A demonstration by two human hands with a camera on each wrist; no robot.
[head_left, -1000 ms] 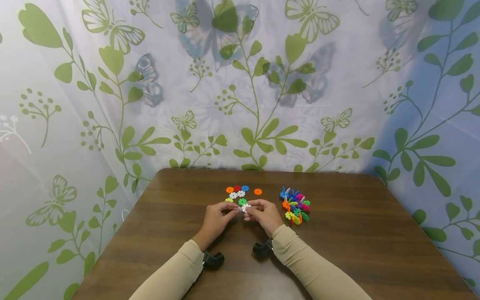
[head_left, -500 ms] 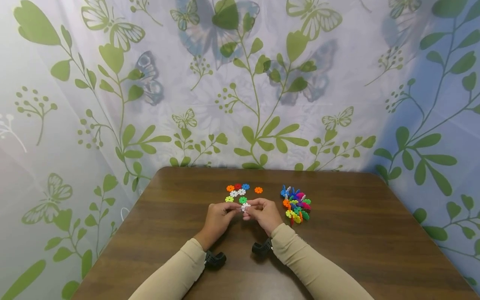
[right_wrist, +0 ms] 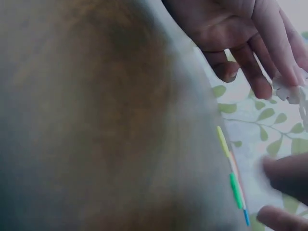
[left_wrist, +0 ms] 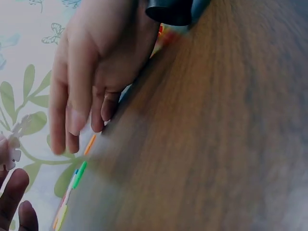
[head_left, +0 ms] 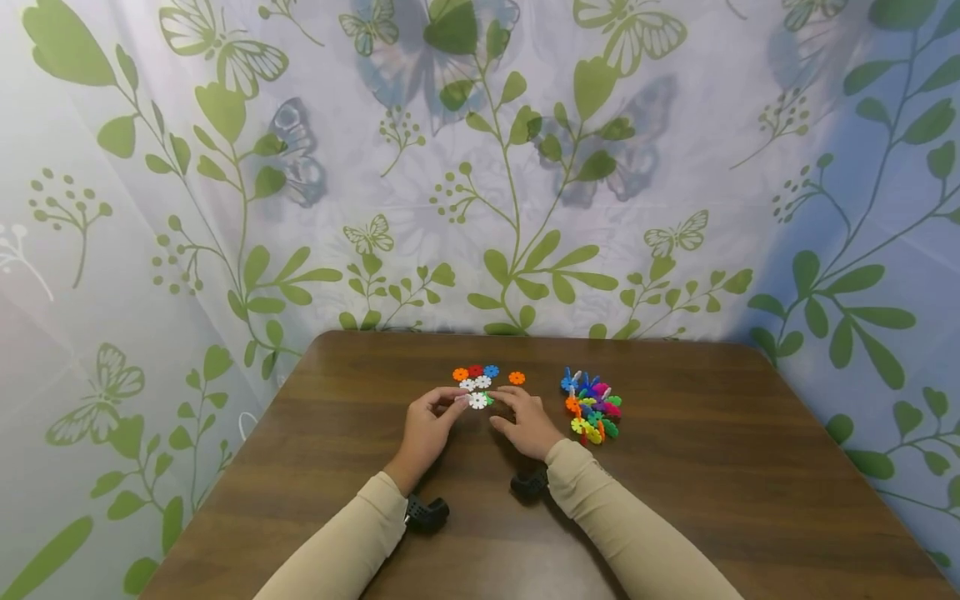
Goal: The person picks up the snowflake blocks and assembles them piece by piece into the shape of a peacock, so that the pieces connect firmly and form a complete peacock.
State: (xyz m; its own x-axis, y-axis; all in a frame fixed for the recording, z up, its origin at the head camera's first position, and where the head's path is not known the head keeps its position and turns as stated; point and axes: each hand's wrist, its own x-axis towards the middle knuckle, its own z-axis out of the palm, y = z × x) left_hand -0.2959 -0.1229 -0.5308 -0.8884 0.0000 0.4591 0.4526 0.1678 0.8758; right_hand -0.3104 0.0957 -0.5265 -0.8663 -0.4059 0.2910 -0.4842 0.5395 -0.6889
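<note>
- The left hand point(head_left: 426, 429) pinches a white flower-shaped piece point(head_left: 478, 401) between thumb and fingertips, holding it up off the table point(head_left: 360, 433), between the two hands
- A second white piece point(right_wrist: 304, 109), seen nearly edge-on in the right wrist view, sits against the first at the left fingertips; the blur leaves it uncertain how firmly the two are joined
- The right hand point(head_left: 529, 425) is released and grips nothing, its fingers extended and a little apart, its fingertips just beside the white flower-shaped piece
- In the head view a green piece point(head_left: 490, 398) lies behind the held white one, partly covered by it
- Beyond the hands, an orange piece point(head_left: 461, 375), a red piece point(head_left: 476, 370) and a blue piece point(head_left: 491, 371) form a row, with two loose white pieces point(head_left: 483, 381) just in front
- Another orange disc point(head_left: 517, 377) lies apart, to the right of that row
- A yellow piece point(right_wrist: 222, 141) shows edge-on in the right wrist view
- Near the right hand, on its outer side, rests a cluster of interlocked multicoloured pieces point(head_left: 592, 406)
- Both arms wear beige sleeves point(head_left: 337, 533), with a black device point(head_left: 427, 514) at each wrist
- A curtain point(head_left: 480, 208) printed with leaves and butterflies hangs behind the table
</note>
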